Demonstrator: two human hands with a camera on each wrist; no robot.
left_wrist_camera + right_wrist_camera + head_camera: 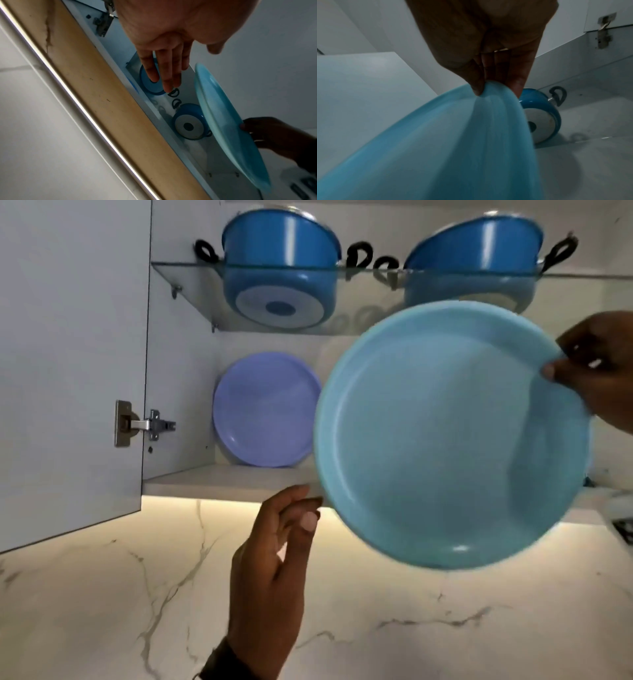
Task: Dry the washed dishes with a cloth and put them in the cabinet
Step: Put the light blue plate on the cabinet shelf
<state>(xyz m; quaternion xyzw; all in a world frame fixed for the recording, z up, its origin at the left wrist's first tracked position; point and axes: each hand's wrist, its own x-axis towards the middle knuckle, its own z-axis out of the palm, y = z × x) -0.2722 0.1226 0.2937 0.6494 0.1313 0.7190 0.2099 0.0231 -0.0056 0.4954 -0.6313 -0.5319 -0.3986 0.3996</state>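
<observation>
- The light blue plate [452,436] is held up on edge in front of the open cabinet [178,392], its hollow face turned towards the head camera and its disc roughly parallel to the cabinet's back wall.
- The right hand [596,371] pinches the plate's upper right rim, thumb on the near face and fingers [515,83] behind; it alone carries the plate.
- The left hand [274,570] holds nothing: its fingers are loosely extended, just below and left of the plate's lower rim, apart from it and close under the lower shelf [233,479].
- The coming move seems to turn on this: the free space lies behind the plate, right of the purple plate [267,409], which leans upright against the back wall.
- Both plates look like smooth matte plastic, round with a raised rim; the held one is blurred.
- Above, two glossy blue pots [281,265] with black loop handles stand on a glass shelf [191,285].
</observation>
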